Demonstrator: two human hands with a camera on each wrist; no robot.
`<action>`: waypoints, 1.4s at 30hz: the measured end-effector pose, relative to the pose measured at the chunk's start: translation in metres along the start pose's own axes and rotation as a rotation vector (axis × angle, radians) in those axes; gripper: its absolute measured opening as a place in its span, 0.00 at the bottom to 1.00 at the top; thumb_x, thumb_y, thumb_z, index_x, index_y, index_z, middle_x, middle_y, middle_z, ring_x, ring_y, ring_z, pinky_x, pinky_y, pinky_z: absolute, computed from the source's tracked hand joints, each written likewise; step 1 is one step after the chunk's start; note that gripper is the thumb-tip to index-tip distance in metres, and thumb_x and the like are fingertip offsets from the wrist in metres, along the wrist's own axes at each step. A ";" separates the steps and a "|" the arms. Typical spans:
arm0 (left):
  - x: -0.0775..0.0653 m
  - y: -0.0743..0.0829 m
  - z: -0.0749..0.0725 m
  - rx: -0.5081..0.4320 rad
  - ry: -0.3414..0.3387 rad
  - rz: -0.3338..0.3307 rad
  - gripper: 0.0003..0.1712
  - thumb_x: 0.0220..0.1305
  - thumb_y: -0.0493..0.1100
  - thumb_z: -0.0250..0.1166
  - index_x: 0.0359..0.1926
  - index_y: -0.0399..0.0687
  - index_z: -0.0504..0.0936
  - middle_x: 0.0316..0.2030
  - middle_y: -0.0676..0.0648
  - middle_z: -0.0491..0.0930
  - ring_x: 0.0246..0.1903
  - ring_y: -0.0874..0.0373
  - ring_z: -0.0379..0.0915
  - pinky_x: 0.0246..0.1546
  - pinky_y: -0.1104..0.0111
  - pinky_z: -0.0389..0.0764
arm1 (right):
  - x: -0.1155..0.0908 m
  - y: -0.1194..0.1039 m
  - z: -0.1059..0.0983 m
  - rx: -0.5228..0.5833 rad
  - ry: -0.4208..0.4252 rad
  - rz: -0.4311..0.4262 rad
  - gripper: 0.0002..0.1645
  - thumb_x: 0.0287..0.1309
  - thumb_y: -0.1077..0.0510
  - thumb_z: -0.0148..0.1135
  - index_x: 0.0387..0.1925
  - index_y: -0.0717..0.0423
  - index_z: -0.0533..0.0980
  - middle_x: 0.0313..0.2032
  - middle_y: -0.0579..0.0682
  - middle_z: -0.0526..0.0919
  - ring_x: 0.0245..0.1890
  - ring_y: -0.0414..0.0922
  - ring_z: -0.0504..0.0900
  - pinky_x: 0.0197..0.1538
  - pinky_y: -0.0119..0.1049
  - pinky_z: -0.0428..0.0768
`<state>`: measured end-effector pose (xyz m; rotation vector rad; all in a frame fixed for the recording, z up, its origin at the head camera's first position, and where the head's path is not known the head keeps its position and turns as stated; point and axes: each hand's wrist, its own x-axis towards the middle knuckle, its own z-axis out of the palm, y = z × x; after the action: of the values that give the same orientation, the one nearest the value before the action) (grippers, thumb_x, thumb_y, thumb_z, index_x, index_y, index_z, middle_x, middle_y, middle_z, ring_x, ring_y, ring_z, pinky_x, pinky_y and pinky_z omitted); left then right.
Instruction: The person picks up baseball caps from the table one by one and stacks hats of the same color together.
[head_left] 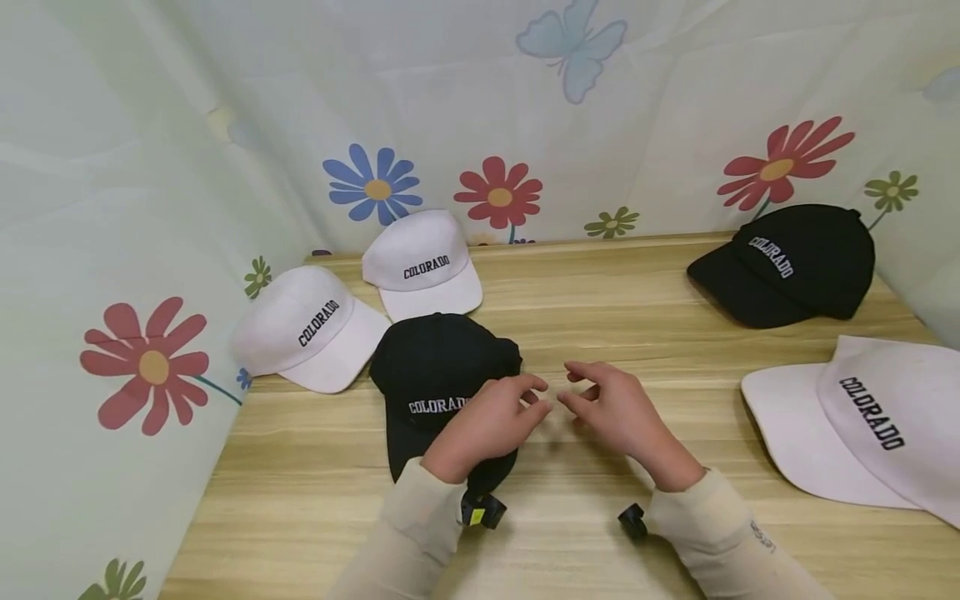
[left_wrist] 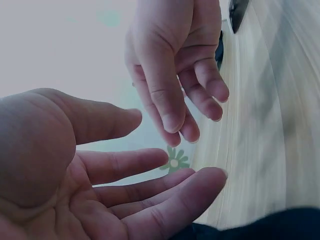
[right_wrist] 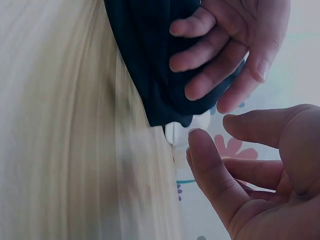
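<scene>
Both hands hover above the middle of the wooden table, fingertips facing each other across a small gap. In the head view my left hand (head_left: pixel 495 421) overlaps the right side of a black cap (head_left: pixel 438 358) marked COLORADO, its brim toward me. The left fingers are relaxed and hold nothing, as the left wrist view of the left hand (left_wrist: pixel 125 185) shows. My right hand (head_left: pixel 618 412) is just right of that cap, its fingers loosely bent with nothing between them. In the right wrist view the black cap (right_wrist: pixel 155 60) lies behind the left hand (right_wrist: pixel 225 50).
Two white caps, one at the left (head_left: pixel 300 329) and one behind (head_left: pixel 423 262), sit near the black cap. Another black cap (head_left: pixel 787 267) lies at the back right, with a white cap (head_left: pixel 877 425) in front of it. A flowered cloth (head_left: pixel 465 100) hangs around the table (head_left: pixel 585 292).
</scene>
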<state>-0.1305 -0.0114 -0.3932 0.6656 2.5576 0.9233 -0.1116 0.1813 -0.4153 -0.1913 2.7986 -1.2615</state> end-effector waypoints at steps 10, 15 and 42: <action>0.026 0.016 0.007 0.024 0.016 -0.054 0.25 0.72 0.56 0.52 0.63 0.50 0.74 0.49 0.49 0.83 0.44 0.60 0.80 0.44 0.67 0.80 | 0.004 0.011 -0.014 0.014 0.051 0.029 0.30 0.64 0.55 0.61 0.65 0.64 0.68 0.55 0.62 0.79 0.31 0.44 0.87 0.32 0.35 0.79; 0.038 0.025 0.010 0.015 0.049 -0.041 0.26 0.72 0.56 0.52 0.64 0.49 0.72 0.52 0.47 0.82 0.48 0.59 0.80 0.47 0.66 0.80 | 0.006 0.015 -0.024 0.036 0.068 0.037 0.30 0.65 0.56 0.60 0.65 0.63 0.67 0.56 0.63 0.78 0.31 0.45 0.88 0.34 0.35 0.81; 0.106 0.046 0.018 0.100 0.130 -0.034 0.30 0.73 0.52 0.51 0.71 0.48 0.61 0.63 0.44 0.72 0.61 0.53 0.71 0.60 0.61 0.73 | 0.028 0.051 -0.070 0.152 0.240 0.199 0.33 0.67 0.50 0.56 0.69 0.60 0.64 0.62 0.62 0.73 0.35 0.48 0.88 0.36 0.36 0.83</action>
<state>-0.1961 0.0850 -0.3922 0.6058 2.7364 0.8580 -0.1518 0.2621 -0.4076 0.2569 2.8045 -1.5277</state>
